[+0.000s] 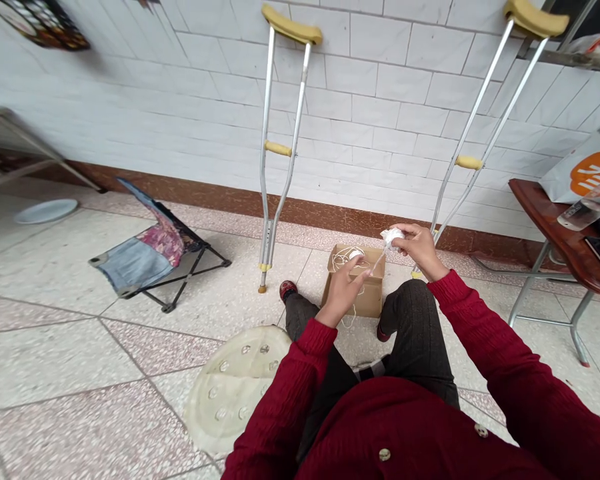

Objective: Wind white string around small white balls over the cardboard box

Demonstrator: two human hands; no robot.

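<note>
The right hand (420,250) has its fingers closed around a small, soft ball of white twine (393,237), gripping it firmly, with a taut strand running down from it. The left hand (347,287) hovers half-curled just beside that strand, above an open cardboard box (354,293); whether it pinches anything, I cannot tell. Thin loops of loose twine (341,260) lie across the box's rough brown flaps and trail down its side. The box sits on speckled floor tiles, between the knees of dark, woven trousers (417,333). Beyond it, two aluminium crutches (280,147) — tubular, with yellow padded grips — lean against the glazed white wall tiles (380,87).
</note>
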